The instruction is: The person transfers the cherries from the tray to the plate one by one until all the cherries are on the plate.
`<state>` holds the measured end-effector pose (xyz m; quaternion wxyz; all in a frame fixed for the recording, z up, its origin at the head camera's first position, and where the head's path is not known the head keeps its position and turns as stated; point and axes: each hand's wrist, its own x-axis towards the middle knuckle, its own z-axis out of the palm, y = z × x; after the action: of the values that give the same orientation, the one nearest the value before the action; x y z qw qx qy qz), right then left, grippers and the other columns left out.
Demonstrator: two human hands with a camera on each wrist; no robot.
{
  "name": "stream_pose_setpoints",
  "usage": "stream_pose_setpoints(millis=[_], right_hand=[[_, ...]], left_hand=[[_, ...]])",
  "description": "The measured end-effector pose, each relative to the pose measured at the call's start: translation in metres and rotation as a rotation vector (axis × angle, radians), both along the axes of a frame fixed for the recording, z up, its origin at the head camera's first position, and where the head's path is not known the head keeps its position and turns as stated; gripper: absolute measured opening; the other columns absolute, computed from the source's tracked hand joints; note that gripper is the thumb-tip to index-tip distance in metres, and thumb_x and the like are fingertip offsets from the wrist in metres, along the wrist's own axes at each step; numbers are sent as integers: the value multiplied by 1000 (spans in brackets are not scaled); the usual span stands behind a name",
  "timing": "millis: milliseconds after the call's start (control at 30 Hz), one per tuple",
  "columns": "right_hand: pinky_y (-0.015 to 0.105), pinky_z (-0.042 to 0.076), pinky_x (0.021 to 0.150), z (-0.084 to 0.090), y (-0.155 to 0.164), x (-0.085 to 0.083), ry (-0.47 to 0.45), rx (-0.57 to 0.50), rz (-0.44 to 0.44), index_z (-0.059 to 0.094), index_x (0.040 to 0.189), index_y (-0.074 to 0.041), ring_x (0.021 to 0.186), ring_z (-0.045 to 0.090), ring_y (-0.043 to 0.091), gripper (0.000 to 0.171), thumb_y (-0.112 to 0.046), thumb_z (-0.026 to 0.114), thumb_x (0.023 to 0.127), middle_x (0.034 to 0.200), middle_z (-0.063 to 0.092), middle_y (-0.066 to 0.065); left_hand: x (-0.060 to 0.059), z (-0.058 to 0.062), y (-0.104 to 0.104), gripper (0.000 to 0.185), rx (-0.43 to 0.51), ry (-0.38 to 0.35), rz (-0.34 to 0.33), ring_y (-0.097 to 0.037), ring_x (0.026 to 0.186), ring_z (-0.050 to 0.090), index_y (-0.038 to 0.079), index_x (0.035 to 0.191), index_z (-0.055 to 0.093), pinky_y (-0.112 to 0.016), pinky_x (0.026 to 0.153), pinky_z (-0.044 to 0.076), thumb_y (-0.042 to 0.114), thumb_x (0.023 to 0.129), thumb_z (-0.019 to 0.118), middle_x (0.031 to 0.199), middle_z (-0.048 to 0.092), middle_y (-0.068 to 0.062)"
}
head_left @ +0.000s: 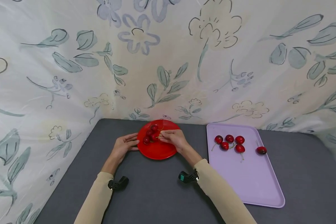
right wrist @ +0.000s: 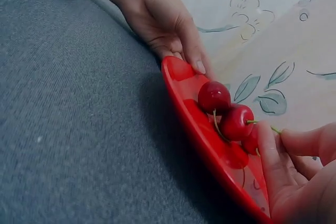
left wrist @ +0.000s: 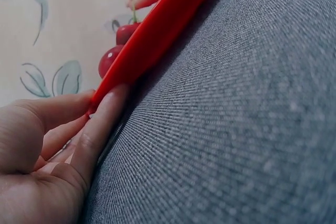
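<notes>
A red plate (head_left: pixel 156 151) lies on the grey table with several cherries (head_left: pixel 150 135) on its far left part. My left hand (head_left: pixel 134 142) holds the plate's left rim, thumb on top and fingers beneath, as the left wrist view shows at the rim (left wrist: pixel 152 35). My right hand (head_left: pixel 161 134) reaches over the plate and pinches the green stem of a cherry (right wrist: pixel 236 121) between thumb and fingertip (right wrist: pixel 268 140). In the right wrist view the other cherries touch that one, and the left hand (right wrist: pixel 191 61) sits at the plate's far rim (right wrist: pixel 176 74).
A lilac tray (head_left: pixel 246 177) lies to the right of the plate with several cherries (head_left: pixel 229 142) near its far end and one cherry (head_left: pixel 261 150) at its right edge. Floral cloth (head_left: pixel 168 62) walls the back and sides. Grey table (head_left: pixel 156 193) stretches in front.
</notes>
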<state>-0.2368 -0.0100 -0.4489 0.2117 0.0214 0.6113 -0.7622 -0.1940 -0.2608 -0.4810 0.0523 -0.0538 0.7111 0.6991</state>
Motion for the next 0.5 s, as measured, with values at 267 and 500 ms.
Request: stream_pose_setpoints(millis=[267, 500], right_hand=[[35, 57, 83, 0, -5, 2, -18, 11, 20, 63, 122, 12, 93, 71, 27, 29, -1, 60, 95, 112, 68, 25], [36, 58, 82, 1, -4, 1, -52, 60, 58, 64, 120, 11, 89, 72, 26, 29, -4, 61, 96, 107, 69, 24]], left_hand=[[1, -1, 0, 51, -10, 13, -7, -17, 97, 70, -3, 140, 50, -35, 77, 60, 6, 93, 67, 135, 56, -23], [1, 0, 0, 51, -12, 3, -3, -15, 98, 69, -3, 140, 50, -34, 77, 60, 5, 93, 66, 136, 55, -23]])
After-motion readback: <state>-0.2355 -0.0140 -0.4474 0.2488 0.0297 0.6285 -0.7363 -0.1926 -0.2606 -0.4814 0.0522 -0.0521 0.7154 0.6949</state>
